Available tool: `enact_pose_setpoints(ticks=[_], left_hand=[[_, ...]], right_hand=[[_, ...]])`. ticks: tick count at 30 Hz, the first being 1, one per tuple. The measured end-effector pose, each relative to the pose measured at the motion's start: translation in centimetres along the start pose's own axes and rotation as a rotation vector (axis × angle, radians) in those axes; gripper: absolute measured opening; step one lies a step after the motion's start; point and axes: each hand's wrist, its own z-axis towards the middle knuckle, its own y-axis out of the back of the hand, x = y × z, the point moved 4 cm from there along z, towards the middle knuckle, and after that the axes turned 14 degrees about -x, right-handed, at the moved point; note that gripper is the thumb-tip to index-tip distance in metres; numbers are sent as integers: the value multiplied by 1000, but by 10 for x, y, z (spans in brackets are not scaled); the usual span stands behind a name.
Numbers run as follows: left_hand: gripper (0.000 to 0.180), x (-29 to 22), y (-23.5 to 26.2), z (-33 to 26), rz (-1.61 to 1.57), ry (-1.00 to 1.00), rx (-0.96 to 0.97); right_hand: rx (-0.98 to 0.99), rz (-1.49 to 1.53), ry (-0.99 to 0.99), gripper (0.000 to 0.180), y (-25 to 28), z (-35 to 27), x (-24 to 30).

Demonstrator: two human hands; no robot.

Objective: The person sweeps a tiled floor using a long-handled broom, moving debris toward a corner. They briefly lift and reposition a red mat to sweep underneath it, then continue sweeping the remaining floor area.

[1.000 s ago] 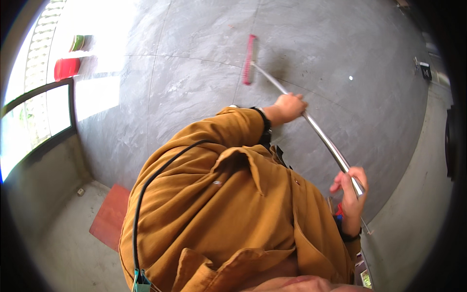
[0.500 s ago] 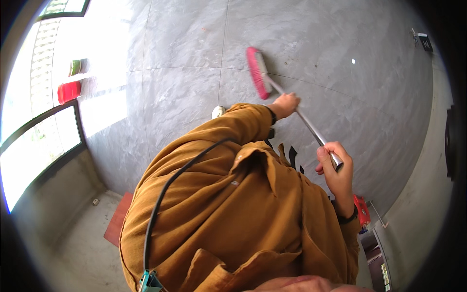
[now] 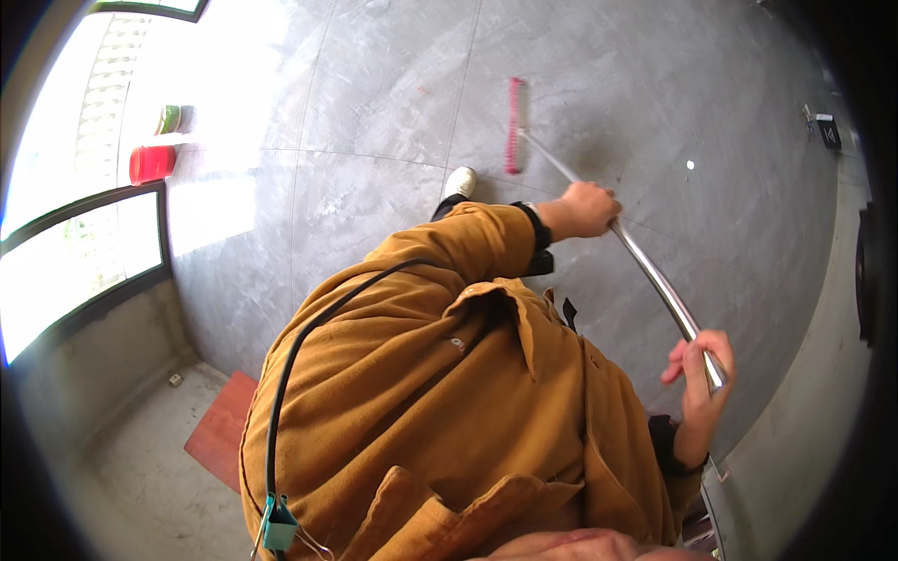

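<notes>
A broom with a pink-bristled head is ahead of me over the grey floor, its head seen nearly edge-on and blurred. Its shiny metal handle slants down toward my right side. My left hand is wrapped round the handle partway along, with the arm reaching across my front. At the near end, my right hand has its fingers curled about the handle close to the tip. Whether the bristles touch the floor I cannot tell.
A red bucket and a green container stand at the left near a bright opening. A reddish-brown board lies lower left. A small black box is by the right wall. A white spot shows on the floor.
The broom head has swung slightly right and away, turning edge-on. Both hands have shifted right and nearer with the handle. My white shoe has come further forward.
</notes>
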Motion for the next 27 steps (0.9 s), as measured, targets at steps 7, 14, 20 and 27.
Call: enact_pose_setpoints(ticks=[7,14,20,27], left_hand=[[15,240,57,-59,243,370,41],[20,425,93,-96,372,602,76],[17,360,45,4,173,432,112],[14,204,24,88,-188,15,18]], right_hand=[[236,291,-318,12,-190,113,-42],[403,456,-427,15,-378,189,-36],[147,181,-444,17,-303,198,-3],[-75,-54,-328,16,-220,148,53]])
